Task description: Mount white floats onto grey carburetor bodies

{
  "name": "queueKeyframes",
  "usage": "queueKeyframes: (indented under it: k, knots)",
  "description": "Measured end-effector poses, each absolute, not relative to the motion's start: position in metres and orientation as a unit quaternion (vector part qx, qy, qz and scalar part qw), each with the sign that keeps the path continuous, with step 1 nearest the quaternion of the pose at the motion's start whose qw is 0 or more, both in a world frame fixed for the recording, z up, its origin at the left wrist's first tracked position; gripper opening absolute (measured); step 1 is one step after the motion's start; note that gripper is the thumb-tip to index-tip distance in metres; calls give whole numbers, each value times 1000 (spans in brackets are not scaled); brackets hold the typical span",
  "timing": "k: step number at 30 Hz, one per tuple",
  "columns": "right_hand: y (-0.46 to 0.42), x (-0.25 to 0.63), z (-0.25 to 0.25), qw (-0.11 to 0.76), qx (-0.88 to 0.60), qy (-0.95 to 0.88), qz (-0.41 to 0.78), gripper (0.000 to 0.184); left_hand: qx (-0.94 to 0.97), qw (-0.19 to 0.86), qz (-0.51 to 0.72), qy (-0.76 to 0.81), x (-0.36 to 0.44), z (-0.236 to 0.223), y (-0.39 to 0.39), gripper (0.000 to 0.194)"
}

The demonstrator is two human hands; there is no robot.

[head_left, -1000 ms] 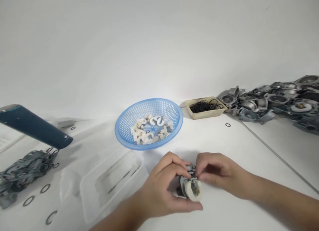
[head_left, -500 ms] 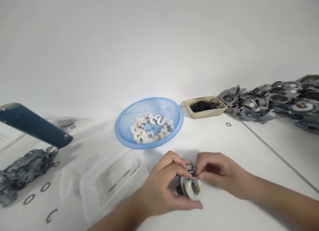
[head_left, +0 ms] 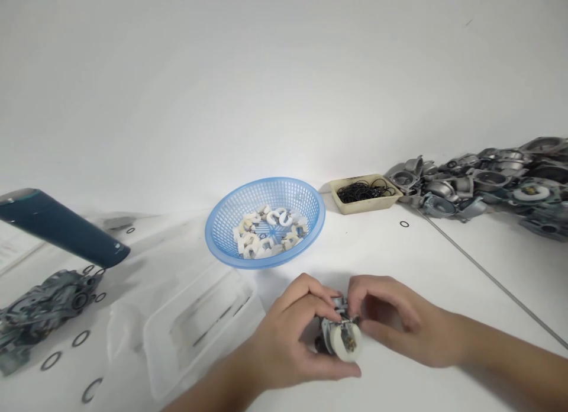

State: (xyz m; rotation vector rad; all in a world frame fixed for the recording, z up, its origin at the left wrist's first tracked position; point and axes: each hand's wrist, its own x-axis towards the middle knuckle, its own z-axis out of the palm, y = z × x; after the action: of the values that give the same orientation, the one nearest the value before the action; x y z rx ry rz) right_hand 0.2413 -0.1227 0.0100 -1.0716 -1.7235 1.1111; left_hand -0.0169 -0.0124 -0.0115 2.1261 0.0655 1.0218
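While the pale wall [head_left: 284, 80] fills the view behind, your white table [head_left: 332, 246] carries everything else. Along its right side lies the big heap [head_left: 465, 181] of grey metal castings, one with a white ring-shaped piece showing. The blue basket [head_left: 265, 262] sits in the middle, near the wall, with white and cream floats [head_left: 251, 249] inside. Left of your hands is the clear tray [head_left: 155, 359], and beyond it the dark blue bottle [head_left: 66, 228] leans in above the left pile [head_left: 44, 302] of metal bodies.

Your left hand [head_left: 288, 335] is clamped on the carburetor [head_left: 327, 330], fingers over its top and thumb under its white ring [head_left: 341, 344], in front of the basket. Your right hand [head_left: 410, 320] has its forefinger at the carburetor's right side, thumb close by; you cannot tell whether they pinch anything. The cream box [head_left: 369, 207], between basket and heap, holds black cords [head_left: 361, 191]. Smallest are the loose black rings [head_left: 81, 338], most beside the left pile.
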Motion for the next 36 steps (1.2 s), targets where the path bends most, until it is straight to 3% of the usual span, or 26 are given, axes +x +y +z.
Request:
queueKeyframes:
  k: [2, 16, 23, 28, 33, 36]
  knots:
    - [-123, 241, 13, 398, -423, -684, 441, 5, 832, 383, 400, 24, -17, -12, -12, 61]
    - [-127, 242, 14, 354, -447, -715, 405, 45, 831, 419, 361, 60, -20, -15, -14, 68]
    - [-125, 236, 4, 320, -495, -736, 331, 68, 815, 458, 346, 79, -18, -19, -16, 75]
    - [-117, 226, -10, 335, -527, -725, 291, 97, 812, 491, 304, 88, -18, -21, -15, 77]
    - [-106, 220, -21, 329, -504, -763, 238, 88, 819, 490, 281, 103, -17, -26, -14, 79]
    - [-104, 219, -24, 339, -504, -758, 239, 98, 820, 487, 286, 95, -15, -30, -13, 78]
